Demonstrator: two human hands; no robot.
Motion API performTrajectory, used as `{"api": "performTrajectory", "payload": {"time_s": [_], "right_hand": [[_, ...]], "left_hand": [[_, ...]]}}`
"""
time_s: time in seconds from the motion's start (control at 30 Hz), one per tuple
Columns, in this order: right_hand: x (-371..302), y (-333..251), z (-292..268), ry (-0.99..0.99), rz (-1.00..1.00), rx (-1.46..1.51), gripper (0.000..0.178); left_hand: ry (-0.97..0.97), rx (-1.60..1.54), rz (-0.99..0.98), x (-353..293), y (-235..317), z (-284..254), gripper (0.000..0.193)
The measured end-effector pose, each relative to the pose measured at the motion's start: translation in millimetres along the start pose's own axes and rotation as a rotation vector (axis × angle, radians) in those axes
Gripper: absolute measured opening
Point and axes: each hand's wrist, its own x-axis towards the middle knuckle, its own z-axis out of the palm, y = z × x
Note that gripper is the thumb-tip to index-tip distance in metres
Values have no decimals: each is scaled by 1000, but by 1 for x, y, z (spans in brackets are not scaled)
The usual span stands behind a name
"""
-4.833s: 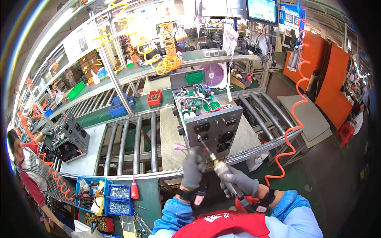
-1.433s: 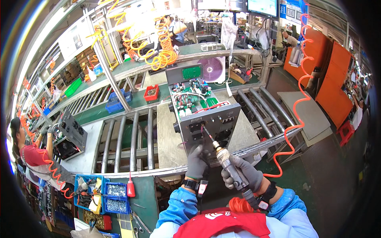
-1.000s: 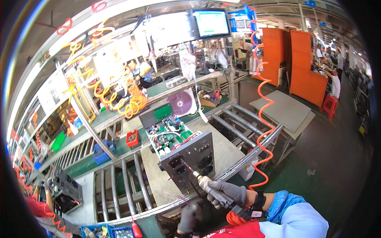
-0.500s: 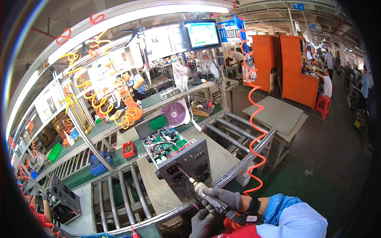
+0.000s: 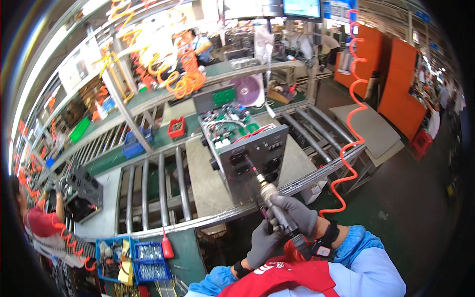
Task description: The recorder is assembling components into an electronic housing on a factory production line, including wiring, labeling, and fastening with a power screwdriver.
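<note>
An open grey metal chassis (image 5: pixel 250 151) with green circuit boards inside stands on a board on the roller conveyor, its dark front panel facing me. My right hand (image 5: pixel 297 215), in a grey glove, grips a pneumatic screwdriver (image 5: pixel 274 203). The screwdriver's bit points up and left against the front panel. My left hand (image 5: pixel 262 242), also gloved, is closed around the screwdriver's lower body just below the conveyor's front rail. An orange coiled air hose (image 5: pixel 351 119) hangs to the right.
The roller conveyor (image 5: pixel 163 183) runs left to right. Blue bins of screws (image 5: pixel 148 260) and a red bottle (image 5: pixel 167 247) sit at lower left. A person in red (image 5: pixel 44 222) handles a black unit (image 5: pixel 81 190) at left. Orange cabinets (image 5: pixel 396 79) stand at right.
My view swung up and back down. My left hand left the chassis's panel edge, dropped low, and now grips the screwdriver's body. The bit stays at the front panel.
</note>
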Motion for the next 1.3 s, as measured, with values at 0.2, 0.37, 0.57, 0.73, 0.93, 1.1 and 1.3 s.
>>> {"api": "performTrajectory", "payload": {"time_s": [0.2,0.37,0.57,0.73,0.93,1.1,1.3], "right_hand": [[-1,-7,11,20,-8,-39,31],[1,-9,12,39,-6,-38,29],[2,-7,13,30,-83,-165,27],[-14,-2,-1,10,26,-233,39],[-29,35,-32,-83,158,-398,49],[-29,57,-43,-131,185,-496,71],[-28,58,-46,-153,239,-492,79]], "left_hand": [[-51,32,18,1,10,-2,25],[-76,18,-16,6,9,-4,32],[-137,-281,-83,12,-16,-14,27],[-81,-831,-203,39,-41,-89,26],[218,-786,-221,49,-62,-124,31],[113,-761,-229,43,-49,-119,33],[120,-723,-224,46,-35,-101,26]]}}
